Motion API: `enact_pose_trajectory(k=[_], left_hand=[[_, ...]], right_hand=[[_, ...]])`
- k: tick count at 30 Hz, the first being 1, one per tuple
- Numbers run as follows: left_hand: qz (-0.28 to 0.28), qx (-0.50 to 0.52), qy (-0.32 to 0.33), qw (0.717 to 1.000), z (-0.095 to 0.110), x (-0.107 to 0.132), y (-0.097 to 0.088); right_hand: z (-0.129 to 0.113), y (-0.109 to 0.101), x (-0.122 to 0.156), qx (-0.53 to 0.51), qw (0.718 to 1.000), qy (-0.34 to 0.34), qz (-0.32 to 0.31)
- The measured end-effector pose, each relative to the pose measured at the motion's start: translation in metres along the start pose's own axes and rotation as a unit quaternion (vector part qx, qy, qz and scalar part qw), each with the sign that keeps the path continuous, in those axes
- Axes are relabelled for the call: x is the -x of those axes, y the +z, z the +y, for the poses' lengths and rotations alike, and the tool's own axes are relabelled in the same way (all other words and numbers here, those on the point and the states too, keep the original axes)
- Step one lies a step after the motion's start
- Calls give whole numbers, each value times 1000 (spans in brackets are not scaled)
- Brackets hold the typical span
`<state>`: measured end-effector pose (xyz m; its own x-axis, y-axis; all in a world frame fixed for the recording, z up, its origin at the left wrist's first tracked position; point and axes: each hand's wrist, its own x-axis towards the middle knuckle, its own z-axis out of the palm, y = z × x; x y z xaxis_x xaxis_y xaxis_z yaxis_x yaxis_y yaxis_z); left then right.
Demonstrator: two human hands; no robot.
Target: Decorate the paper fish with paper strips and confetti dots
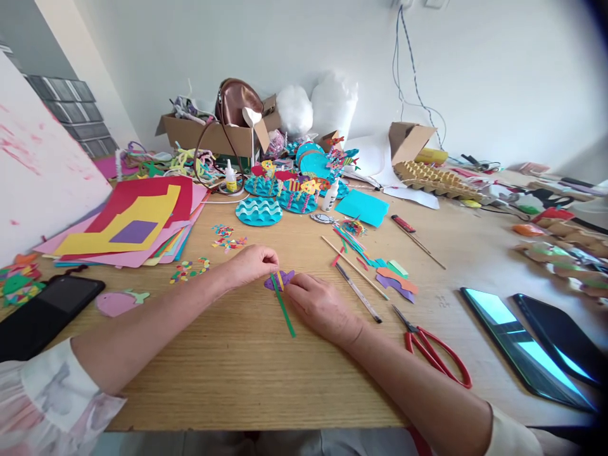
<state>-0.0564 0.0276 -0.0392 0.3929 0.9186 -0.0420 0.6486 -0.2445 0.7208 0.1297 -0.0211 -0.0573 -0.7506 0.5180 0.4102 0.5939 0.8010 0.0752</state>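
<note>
A purple paper fish with a yellow stripe lies on the table between my hands. A narrow green paper strip crosses it and hangs past its lower edge toward me. My left hand is closed in a pinch at the strip's upper end, just above the fish. On the other side, my right hand has its fingers closed on the fish's tail end. Right of that hand lie a pen, a thin wooden stick and red-handled scissors.
Coloured sheets are stacked at the left, near a phone and a pink paper fish. Blue wave-shaped crafts and a glue bottle stand ahead. Two phones lie right, one a shiny phone. Boxes line the wall.
</note>
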Motion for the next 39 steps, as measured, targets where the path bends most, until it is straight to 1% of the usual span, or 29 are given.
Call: enact_pose_trajectory(k=[8, 16, 28, 39], left_hand=[[23, -18, -2, 1000, -7, -1, 3], [31, -43, 23, 998, -13, -2, 5], [40, -93, 38, 994, -13, -2, 7], [44, -114, 48, 991, -17, -3, 9]], right_hand=[[-4, -1, -1, 21, 1000, -5, -13], [-6, -2, -2, 26, 999, -4, -33], [-9, -6, -4, 38, 997, -7, -62], [-10, -7, -3, 43, 997, -5, -70]])
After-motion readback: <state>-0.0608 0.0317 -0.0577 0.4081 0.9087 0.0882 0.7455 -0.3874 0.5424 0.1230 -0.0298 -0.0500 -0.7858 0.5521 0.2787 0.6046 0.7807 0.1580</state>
